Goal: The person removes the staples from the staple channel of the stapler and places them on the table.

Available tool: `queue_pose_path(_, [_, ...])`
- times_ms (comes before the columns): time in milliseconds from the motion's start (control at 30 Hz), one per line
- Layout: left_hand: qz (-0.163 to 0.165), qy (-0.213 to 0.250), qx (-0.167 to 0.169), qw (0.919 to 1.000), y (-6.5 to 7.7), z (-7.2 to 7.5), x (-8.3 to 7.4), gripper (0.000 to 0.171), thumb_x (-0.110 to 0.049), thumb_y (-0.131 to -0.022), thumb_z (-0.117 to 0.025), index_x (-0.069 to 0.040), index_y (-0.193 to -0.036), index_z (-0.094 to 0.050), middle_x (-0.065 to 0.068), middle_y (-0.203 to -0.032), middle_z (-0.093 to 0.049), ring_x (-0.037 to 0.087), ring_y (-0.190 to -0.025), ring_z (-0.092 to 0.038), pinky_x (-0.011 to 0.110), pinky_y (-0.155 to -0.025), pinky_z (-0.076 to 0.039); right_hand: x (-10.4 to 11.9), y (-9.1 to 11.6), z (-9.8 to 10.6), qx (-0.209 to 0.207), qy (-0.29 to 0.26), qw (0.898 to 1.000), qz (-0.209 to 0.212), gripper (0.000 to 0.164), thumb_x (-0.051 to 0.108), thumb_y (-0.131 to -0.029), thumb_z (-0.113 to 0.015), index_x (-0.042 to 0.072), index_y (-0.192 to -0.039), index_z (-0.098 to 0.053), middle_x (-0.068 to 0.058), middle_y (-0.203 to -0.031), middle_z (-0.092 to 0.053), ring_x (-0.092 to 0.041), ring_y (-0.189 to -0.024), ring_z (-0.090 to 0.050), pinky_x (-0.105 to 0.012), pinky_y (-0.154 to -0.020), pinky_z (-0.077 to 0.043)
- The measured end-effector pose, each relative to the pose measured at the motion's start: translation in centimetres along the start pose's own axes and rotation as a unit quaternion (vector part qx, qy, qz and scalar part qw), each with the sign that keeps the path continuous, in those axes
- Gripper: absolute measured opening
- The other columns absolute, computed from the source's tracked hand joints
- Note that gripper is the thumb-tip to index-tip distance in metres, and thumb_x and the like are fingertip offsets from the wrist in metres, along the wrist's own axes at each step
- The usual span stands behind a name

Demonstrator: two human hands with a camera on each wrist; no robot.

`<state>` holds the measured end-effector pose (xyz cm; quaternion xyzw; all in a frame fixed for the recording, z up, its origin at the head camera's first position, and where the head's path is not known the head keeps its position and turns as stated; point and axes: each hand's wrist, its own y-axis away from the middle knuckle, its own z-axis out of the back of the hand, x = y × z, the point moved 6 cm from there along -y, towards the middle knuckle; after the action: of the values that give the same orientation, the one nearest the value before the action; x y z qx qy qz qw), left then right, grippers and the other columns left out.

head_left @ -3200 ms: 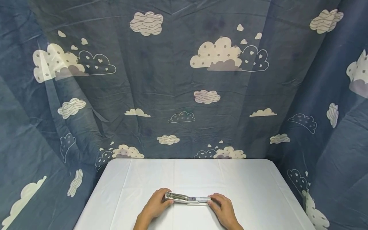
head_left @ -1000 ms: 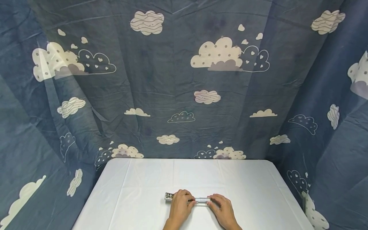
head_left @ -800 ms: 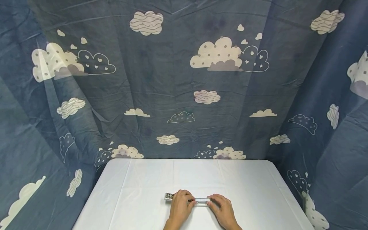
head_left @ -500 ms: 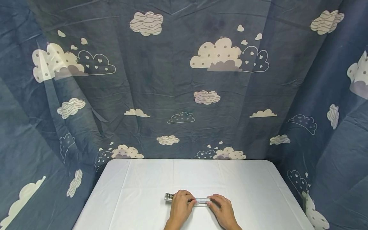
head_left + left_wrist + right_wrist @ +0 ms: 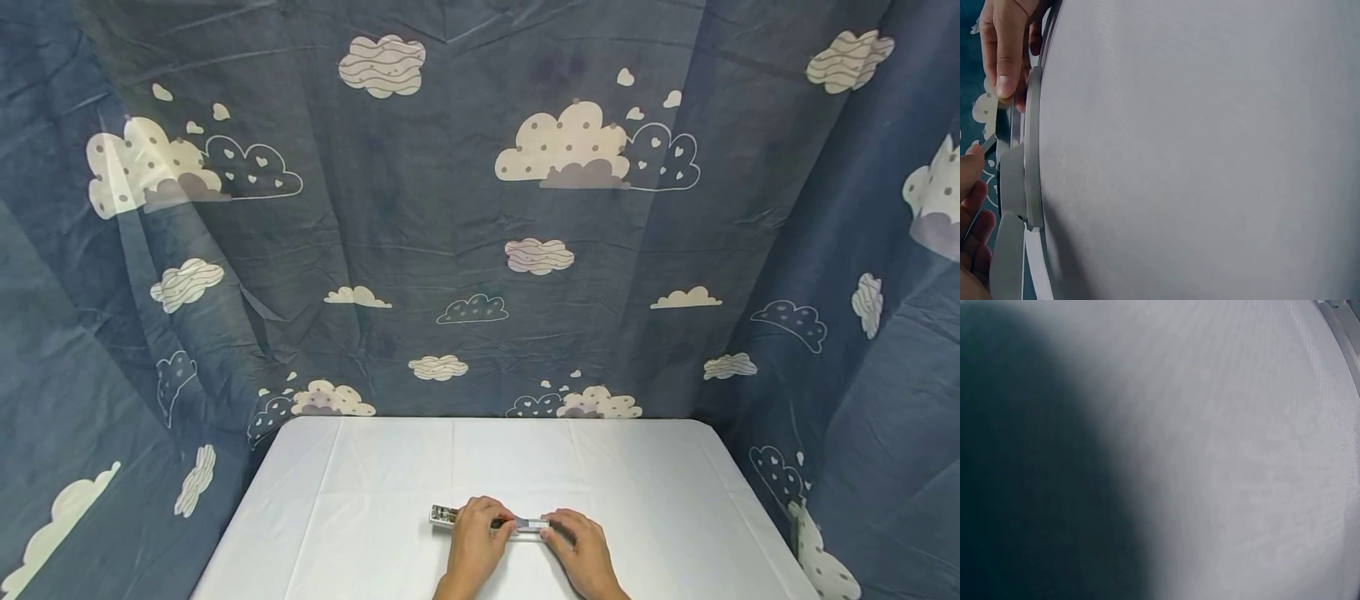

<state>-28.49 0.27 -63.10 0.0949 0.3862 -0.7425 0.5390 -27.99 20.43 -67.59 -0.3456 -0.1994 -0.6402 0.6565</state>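
Note:
A white and grey stapler (image 5: pixel 442 517) lies folded out flat on the white table, its metal inside facing up. My left hand (image 5: pixel 477 533) is over the stapler's middle and hides part of it. In the left wrist view, the left thumb and fingers pinch a thin grey strip (image 5: pixel 989 145), like a staple strip, tilted against the metal channel. My right hand (image 5: pixel 581 542) grips the stapler's right end between thumb and fingers. The left wrist view shows the stapler's grey base (image 5: pixel 1033 144) from the side. In the right wrist view only a sliver of the stapler (image 5: pixel 1340 331) shows.
The white cloth-covered table (image 5: pixel 360 467) reaches back to a dark blue curtain (image 5: pixel 465 208) printed with clouds. The curtain also hangs along both sides. A dark blurred shape fills the left of the right wrist view.
My left hand has gone from the stapler's left end to its middle, then slightly further right. A grey piece now shows tilted between the hands. The right hand keeps its place.

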Motion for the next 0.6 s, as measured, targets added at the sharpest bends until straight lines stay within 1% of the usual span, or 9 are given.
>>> queue_pose_path(67, [0.002, 0.002, 0.004, 1.0, -0.01, -0.19, -0.06, 0.012, -0.025, -0.078, -0.089, -0.028, -0.084, -0.079, -0.017, -0.091, -0.07, 0.004, -0.088, -0.063, 0.034, -0.086, -0.051, 0.03, 0.01, 0.05, 0.0, -0.001, 1.0, 0.0, 0.02, 0.039, -0.089, -0.078, 0.029, -0.107, -0.077, 0.002, -0.119, -0.074, -0.028, -0.122, -0.064, -0.06, -0.11, -0.041])
queue_pose_path(167, [0.014, 0.005, 0.018, 0.9997, -0.04, -0.43, -0.11, 0.011, -0.026, -0.08, -0.087, -0.029, -0.085, -0.078, -0.017, -0.092, -0.07, 0.004, -0.09, -0.063, 0.034, -0.088, -0.051, -0.05, 0.02, 0.02, 0.0, -0.002, 1.0, 0.0, 0.02, 0.039, -0.089, -0.078, 0.03, -0.107, -0.077, 0.003, -0.119, -0.074, -0.027, -0.122, -0.064, -0.06, -0.11, -0.042])
queue_pose_path(233, [0.018, 0.007, 0.021, 0.9996, -0.08, -0.54, -0.15, 0.01, -0.026, -0.081, -0.087, -0.028, -0.085, -0.078, -0.017, -0.091, -0.07, 0.004, -0.09, -0.063, 0.034, -0.089, -0.051, -0.11, 0.02, -0.02, 0.002, 0.0, 1.0, -0.002, 0.02, 0.04, -0.089, -0.078, 0.03, -0.107, -0.077, 0.003, -0.119, -0.074, -0.027, -0.122, -0.064, -0.059, -0.11, -0.041])
queue_pose_path(433, [0.021, 0.009, 0.016, 0.9996, -0.07, -0.46, -0.15, 0.01, -0.025, -0.081, -0.087, -0.026, -0.084, -0.078, -0.016, -0.089, -0.07, 0.006, -0.09, -0.063, 0.035, -0.088, -0.05, -0.11, 0.03, -0.09, 0.01, 0.002, 1.0, -0.012, 0.021, 0.041, -0.09, -0.077, 0.03, -0.108, -0.076, 0.002, -0.121, -0.073, -0.027, -0.124, -0.063, -0.059, -0.112, -0.04])
queue_pose_path(600, [0.024, 0.017, 0.014, 0.9995, -0.02, -0.34, -0.01, 0.009, -0.024, -0.081, -0.086, -0.026, -0.085, -0.078, -0.015, -0.09, -0.07, 0.006, -0.091, -0.063, 0.036, -0.089, -0.05, 0.16, 0.11, 0.07, 0.006, 0.001, 1.0, -0.009, 0.021, 0.04, -0.09, -0.077, 0.03, -0.108, -0.076, 0.002, -0.121, -0.073, -0.027, -0.123, -0.063, -0.059, -0.111, -0.04])
